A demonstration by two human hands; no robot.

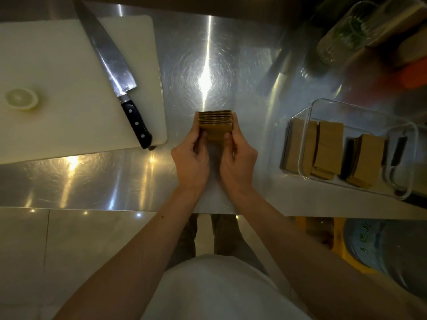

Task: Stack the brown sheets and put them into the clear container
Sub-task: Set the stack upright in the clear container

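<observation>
brown sheets (215, 125), white cutting board (57, 84), black-handled knife (111, 65)

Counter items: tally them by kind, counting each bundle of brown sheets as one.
Brown sheet bundles: 4, one held, three in the clear container
Clear container: 1
Knife: 1
Cutting board: 1
Lemon half: 1
Total: 8

Both forearms bare up to the frame edge, no sleeves showing. Left hand (190, 161) and right hand (238, 161): no gloves, rings, watch or wristbands visible. One small dark mark on the left forearm, a little below the wrist. Torso below the hands in a plain white top (221, 289). Dark trousers (208, 236) showing between the forearms, under the hands. Shoes out of view.
</observation>
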